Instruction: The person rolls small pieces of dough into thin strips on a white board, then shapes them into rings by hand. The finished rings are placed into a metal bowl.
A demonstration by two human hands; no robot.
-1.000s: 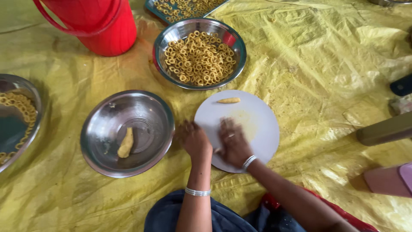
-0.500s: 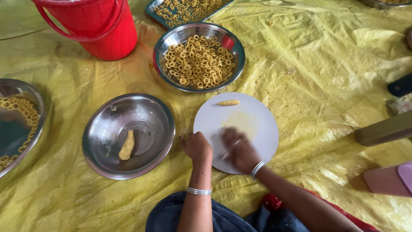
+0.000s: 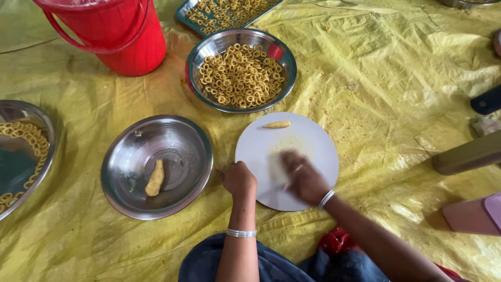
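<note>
White and round, the plate [image 3: 308, 151] lies on the yellow plastic sheet [image 3: 396, 78] in front of the person, and both hands work at its near edge. The right hand [image 3: 304, 179] rests flat on the plate, fingers spread and blurred with motion, so its grip is open, pressing down on a smear of yellow dough (whether a piece sits under the palm cannot be told). The left hand [image 3: 238, 179] is curled into a loose fist at the plate's left rim; whether anything is inside that grip cannot be told. A short dough roll [image 3: 277, 124] lies on the far part of the plate, well apart from both hands.

Just left of the plate sits a steel bowl [image 3: 177, 198] with one dough lump [image 3: 155, 178] in it. Far of the plate, another steel bowl [image 3: 282, 57] is full of small dough rings [image 3: 241, 75]. A red bucket [image 3: 117, 34] stands at the far left, and a tray of rings [image 3: 222, 11] lies beyond the full bowl. At the left edge, a third bowl [image 3: 10, 112] holds more rings.
</note>
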